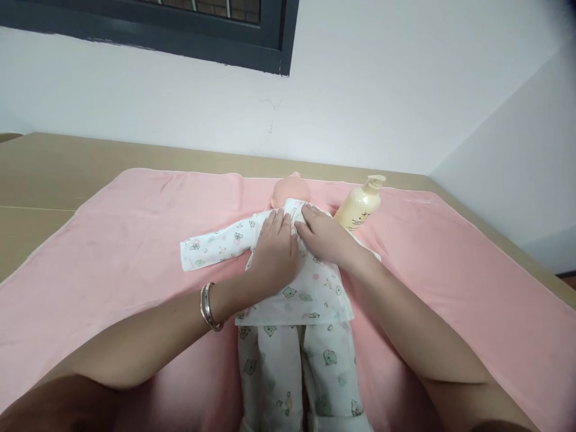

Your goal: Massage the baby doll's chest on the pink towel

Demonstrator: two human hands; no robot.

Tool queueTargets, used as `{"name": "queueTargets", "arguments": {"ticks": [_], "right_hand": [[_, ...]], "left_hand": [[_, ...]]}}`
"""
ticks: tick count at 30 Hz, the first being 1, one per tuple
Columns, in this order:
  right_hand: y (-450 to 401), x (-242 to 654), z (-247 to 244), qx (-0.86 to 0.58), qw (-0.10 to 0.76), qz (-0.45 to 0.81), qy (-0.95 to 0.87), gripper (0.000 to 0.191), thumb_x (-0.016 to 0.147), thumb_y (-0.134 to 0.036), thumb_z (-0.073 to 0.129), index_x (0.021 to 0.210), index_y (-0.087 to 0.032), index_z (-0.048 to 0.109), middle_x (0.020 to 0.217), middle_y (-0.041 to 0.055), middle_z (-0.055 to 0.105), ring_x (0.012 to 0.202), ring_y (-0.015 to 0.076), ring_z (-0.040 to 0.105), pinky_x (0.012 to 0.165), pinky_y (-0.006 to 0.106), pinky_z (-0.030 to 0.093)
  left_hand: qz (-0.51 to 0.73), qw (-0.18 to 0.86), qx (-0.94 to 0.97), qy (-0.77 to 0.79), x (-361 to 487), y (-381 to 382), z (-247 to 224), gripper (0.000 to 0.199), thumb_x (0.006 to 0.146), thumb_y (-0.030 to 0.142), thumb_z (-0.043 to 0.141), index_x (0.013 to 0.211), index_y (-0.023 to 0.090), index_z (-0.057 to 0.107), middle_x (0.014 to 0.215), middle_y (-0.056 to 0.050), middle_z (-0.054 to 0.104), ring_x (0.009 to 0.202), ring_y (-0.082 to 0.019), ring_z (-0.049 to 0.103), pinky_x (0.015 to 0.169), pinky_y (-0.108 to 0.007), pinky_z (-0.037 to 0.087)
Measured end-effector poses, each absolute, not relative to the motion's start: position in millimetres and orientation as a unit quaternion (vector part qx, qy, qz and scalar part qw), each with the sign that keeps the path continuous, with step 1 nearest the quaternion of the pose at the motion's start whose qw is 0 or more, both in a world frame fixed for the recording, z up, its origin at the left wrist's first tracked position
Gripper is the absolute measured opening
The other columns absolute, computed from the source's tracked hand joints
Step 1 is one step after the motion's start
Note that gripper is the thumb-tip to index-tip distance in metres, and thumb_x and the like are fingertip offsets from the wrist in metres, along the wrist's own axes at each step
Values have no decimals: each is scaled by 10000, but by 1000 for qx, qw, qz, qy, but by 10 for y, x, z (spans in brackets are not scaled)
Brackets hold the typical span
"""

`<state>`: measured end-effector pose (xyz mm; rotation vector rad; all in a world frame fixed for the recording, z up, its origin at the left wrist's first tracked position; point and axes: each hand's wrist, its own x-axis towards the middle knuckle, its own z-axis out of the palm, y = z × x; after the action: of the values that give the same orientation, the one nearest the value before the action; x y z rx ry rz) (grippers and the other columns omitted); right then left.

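A doll point(292, 189) lies on a pink blanket point(135, 240), its head toward the wall. It wears a white printed top point(306, 297) and matching trousers point(281, 372). My left hand point(275, 252) rests flat on the chest of the top, fingers stretched toward the neck. Beside it, my right hand point(324, 235) lies on the upper chest near the collar, its fingers extended. The top's left-side sleeve point(218, 246) is spread out on the blanket; my right arm partly covers the other sleeve. Silver bangles circle my left wrist.
A pale yellow pump bottle point(359, 207) lies tilted on the blanket just right of the doll's shoulder. Behind the blanket runs the wooden surface's edge point(180, 155), against a white wall with a dark window frame point(270, 57).
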<state>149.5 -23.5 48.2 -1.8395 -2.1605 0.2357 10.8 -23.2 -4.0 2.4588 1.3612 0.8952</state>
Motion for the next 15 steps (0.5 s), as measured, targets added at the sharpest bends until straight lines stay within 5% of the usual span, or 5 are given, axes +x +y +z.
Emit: {"name": "queueTargets", "arguments": {"ticks": [4, 8, 12, 15], "right_hand": [[-415, 1361, 439, -630, 97, 3, -770, 501, 977, -213, 276, 1360, 57, 454, 1444, 273, 483, 1405, 338, 402, 1174, 468, 309], [-500, 1322, 462, -613, 96, -7, -784, 487, 940, -134, 297, 1368, 16, 476, 1440, 232, 509, 1402, 324, 413, 1180, 459, 314], [-332, 1437, 494, -638, 119, 51, -759, 435, 948, -153, 265, 1239, -55, 573, 1326, 212, 602, 1283, 313, 527, 1067, 443, 430], [-239, 1467, 456, -658, 140, 46, -739, 447, 971, -215, 253, 1247, -28, 551, 1368, 237, 564, 1310, 319, 495, 1097, 462, 393]], "left_hand": [[287, 125, 828, 465, 43, 31, 55, 495, 934, 236, 307, 1356, 51, 487, 1468, -188, 490, 1407, -295, 414, 1182, -515, 343], [253, 114, 820, 501, 22, 134, 142, 482, 962, 280, 294, 1304, 41, 537, 1356, -188, 582, 1271, -302, 535, 1121, -485, 418], [231, 19, 845, 482, 67, -118, 118, 531, 976, 259, 279, 1355, -61, 466, 1424, -271, 495, 1375, -364, 430, 1180, -516, 331], [232, 5, 862, 450, 67, -208, 106, 525, 966, 225, 273, 1365, -67, 449, 1461, -280, 454, 1415, -361, 389, 1183, -526, 333]]}}
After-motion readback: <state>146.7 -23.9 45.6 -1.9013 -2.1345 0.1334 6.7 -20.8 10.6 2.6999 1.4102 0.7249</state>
